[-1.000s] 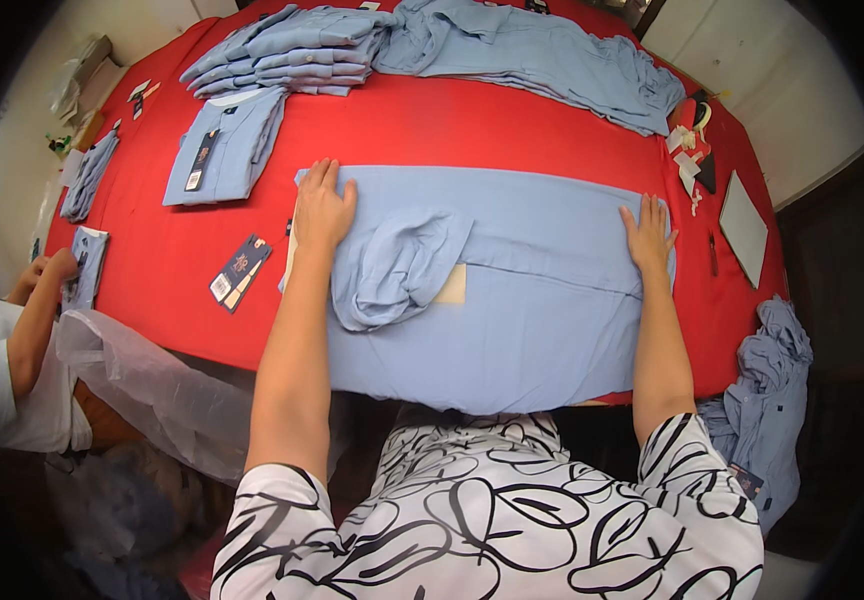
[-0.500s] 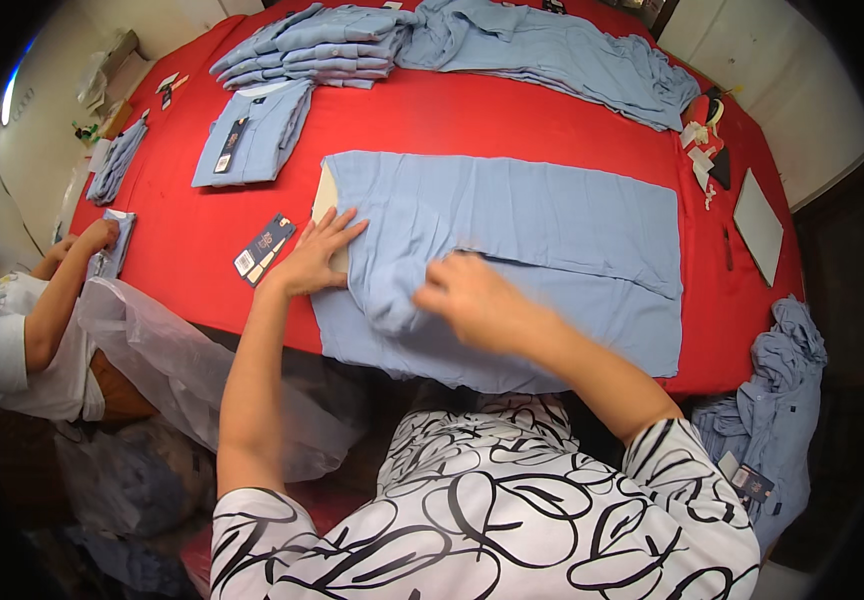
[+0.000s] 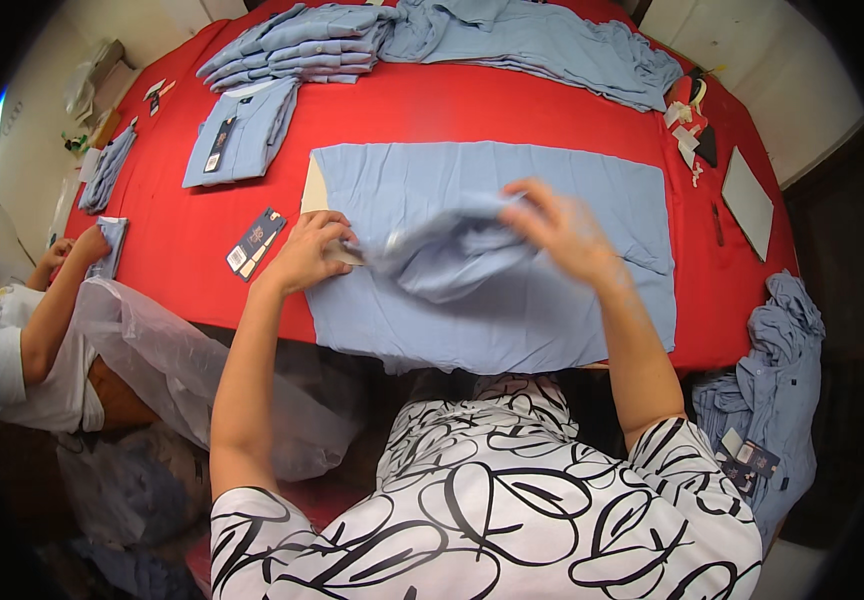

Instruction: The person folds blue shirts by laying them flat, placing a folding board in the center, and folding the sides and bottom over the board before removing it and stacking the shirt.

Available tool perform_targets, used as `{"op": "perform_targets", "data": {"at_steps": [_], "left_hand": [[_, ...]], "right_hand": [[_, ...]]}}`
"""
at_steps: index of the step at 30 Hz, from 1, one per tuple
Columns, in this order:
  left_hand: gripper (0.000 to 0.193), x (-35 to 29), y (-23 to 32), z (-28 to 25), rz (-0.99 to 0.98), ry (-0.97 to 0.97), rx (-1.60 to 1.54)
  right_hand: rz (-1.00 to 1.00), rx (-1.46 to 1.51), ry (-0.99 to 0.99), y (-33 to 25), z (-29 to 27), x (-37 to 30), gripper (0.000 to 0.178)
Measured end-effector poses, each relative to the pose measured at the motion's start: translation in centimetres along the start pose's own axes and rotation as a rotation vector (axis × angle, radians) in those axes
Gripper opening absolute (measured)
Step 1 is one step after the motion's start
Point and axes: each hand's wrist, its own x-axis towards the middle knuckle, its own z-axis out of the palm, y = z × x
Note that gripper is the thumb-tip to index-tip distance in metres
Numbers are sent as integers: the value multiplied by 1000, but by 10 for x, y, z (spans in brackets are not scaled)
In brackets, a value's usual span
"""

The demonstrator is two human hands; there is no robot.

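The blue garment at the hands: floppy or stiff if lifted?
The blue garment would probably flop: it bunches into loose folds at the right hand. It is likely light, as its cloth wrinkles easily. It seems unlikely to roll, since most lies flat on the red tablecloth.

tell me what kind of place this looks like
Probably a workroom for finishing or packing clothes: a big red-covered table holds a stack of folded light blue garments, with a dark hang tag nearby.
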Motion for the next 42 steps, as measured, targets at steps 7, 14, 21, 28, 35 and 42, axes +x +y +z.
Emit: {"op": "perform_targets", "data": {"at_steps": [7,14,21,28,35,42], "left_hand": [[55,13,-9,7,-65,53,-62],[51,12,1,11,-101,192,-121],[48,8,3,16,-114,259,-84],[42,14,-1,18,-79,257,-54],[37,5,-1,29,-46,348,-55],[62,15,-16,-18,-396,-101,-627]], "right_hand": [[169,-231,307,121,-3,23,50],[173,-218,331,109,15,52,26],[51,-165,159,69,27,-4,24],[226,68,-907,82,177,-135,97],[177,296,-751,99,236,-105,93],[17,287,-759,11,137,-31,85]]}}
